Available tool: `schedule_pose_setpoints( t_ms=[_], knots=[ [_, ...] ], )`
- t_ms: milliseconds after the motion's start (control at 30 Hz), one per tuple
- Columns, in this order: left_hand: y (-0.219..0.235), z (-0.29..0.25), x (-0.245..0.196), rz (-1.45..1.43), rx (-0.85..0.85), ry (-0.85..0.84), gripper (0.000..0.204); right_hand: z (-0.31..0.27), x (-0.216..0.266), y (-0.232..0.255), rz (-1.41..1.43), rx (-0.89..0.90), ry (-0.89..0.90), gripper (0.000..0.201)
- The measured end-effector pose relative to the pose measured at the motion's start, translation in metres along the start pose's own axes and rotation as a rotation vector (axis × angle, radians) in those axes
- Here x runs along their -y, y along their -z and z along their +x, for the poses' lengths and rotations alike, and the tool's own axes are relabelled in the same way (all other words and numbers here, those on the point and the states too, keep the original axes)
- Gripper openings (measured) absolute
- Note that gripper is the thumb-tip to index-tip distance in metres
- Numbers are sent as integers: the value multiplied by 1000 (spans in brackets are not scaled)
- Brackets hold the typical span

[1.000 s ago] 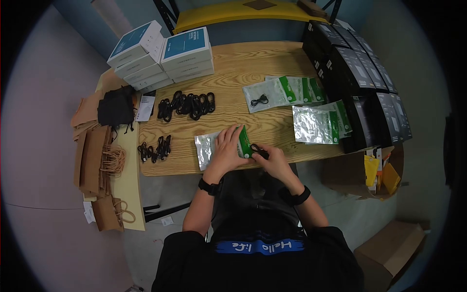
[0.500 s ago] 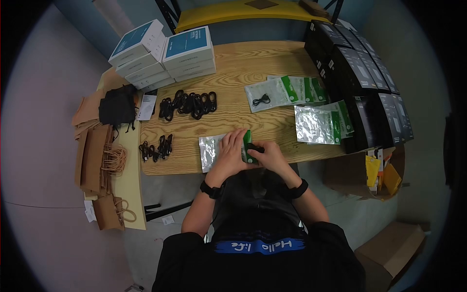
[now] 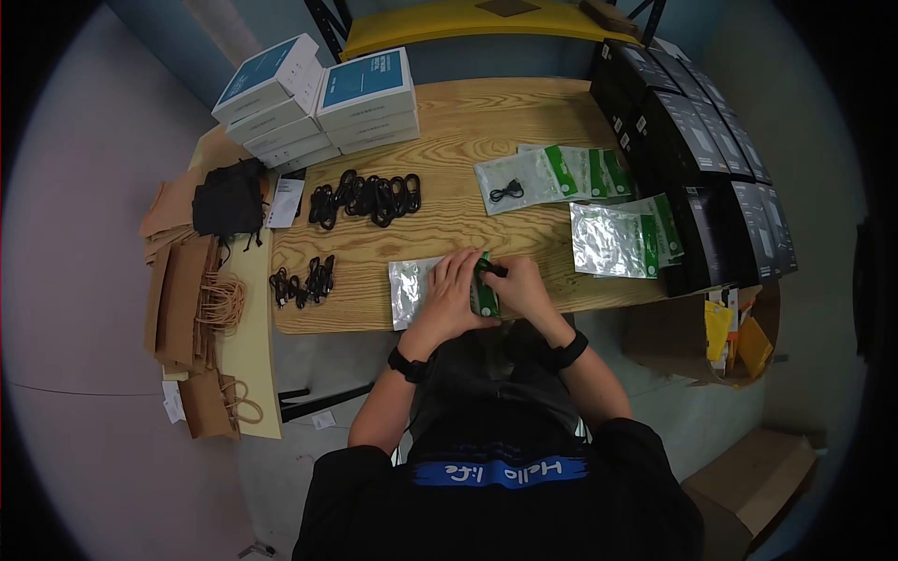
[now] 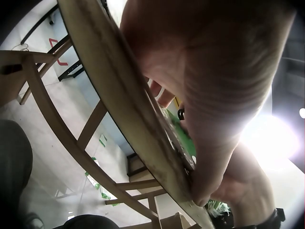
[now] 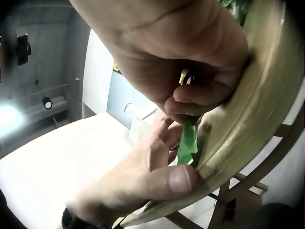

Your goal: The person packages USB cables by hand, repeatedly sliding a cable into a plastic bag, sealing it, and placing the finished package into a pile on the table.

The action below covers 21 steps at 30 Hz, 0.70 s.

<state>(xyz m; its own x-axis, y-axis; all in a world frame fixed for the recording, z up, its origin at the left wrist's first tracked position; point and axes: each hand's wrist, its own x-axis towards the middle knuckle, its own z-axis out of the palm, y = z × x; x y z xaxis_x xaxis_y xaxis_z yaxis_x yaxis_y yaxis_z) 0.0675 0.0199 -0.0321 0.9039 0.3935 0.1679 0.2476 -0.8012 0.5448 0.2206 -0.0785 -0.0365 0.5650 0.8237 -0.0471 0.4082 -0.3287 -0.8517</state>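
The silver pouch point(image 3: 421, 285) with the green top point(image 3: 484, 290) lies flat at the near edge of the bench point(image 3: 468, 122), and both grips meet on its green end. The left hand point(image 3: 451, 292) lies over the pouch with its fingers bent down on the green top, holding it in place. The right hand point(image 3: 517, 285) sits just right of that, its fingers pinched narrow round a small black cable point(image 3: 493, 271) at the pouch mouth. The silver body of the pouch runs out to the left of the left grip.

Compared with a second ago, the two grips have closed together: the right hand has moved left and up against the green top, and the cable, then clear to the right of the pouch, now lies at its mouth.
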Motion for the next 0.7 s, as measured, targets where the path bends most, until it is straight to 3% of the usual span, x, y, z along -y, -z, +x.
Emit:
schedule_pose_setpoints(
  t_ms=[100,200,500,700],
  knots=[
    [1,-1,-1,-2,7,-1,122,7,-9,5,89,112,-39,32],
    [0,-1,-1,5,6,2,122,7,-12,5,109,123,86,33],
    [0,-1,-1,0,13,4,122,13,-21,-4,127,151,30,32],
    [-1,0,0,3,11,13,122,7,-12,-11,134,2,8,37]
  ],
)
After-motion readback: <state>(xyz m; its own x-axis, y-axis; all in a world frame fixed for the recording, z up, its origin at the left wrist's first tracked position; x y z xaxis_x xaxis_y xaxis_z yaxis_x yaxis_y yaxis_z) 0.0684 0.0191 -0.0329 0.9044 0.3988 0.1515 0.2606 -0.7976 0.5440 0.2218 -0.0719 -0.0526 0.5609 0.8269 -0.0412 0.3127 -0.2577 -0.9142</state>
